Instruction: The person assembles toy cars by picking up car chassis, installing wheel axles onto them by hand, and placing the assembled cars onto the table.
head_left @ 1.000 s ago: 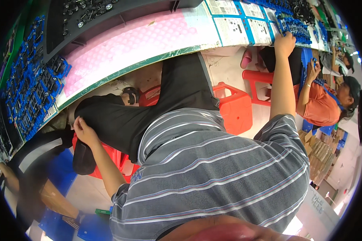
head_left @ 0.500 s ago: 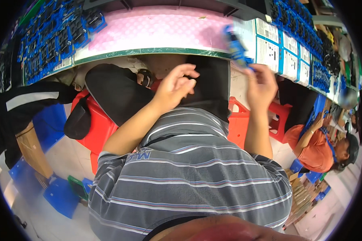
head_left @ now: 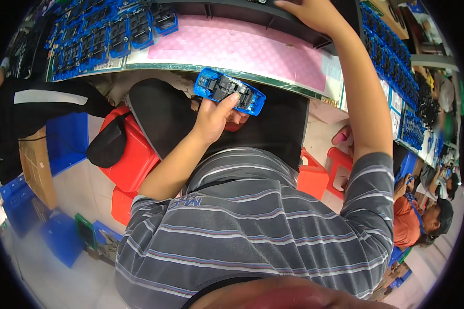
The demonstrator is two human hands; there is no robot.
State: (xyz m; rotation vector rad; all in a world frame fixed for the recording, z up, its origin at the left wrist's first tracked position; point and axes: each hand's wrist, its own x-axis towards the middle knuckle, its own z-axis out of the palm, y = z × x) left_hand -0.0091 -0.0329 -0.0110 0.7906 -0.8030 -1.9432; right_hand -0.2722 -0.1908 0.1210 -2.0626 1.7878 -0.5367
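My left hand (head_left: 216, 114) grips a small blue tray of black parts (head_left: 230, 91), held over my lap just below the workbench edge (head_left: 232, 72). My right hand (head_left: 314, 13) is stretched up to the dark shelf (head_left: 232, 7) at the back of the bench, fingers resting on its front edge; what it holds, if anything, is hidden at the picture's rim. A pink mat (head_left: 242, 46) covers the bench top between the two hands.
Several blue trays with black parts (head_left: 108, 36) lie at the bench's left, and more line the right side (head_left: 397, 77). Red stools (head_left: 134, 154) stand under the bench. A person in black (head_left: 41, 108) sits at left, one in orange (head_left: 412, 221) at right. Blue crates (head_left: 62, 237) sit on the floor.
My left hand now holds the blue tray, which my right hand held up half a second ago. My right hand has gone up to the dark shelf. The view has swung left.
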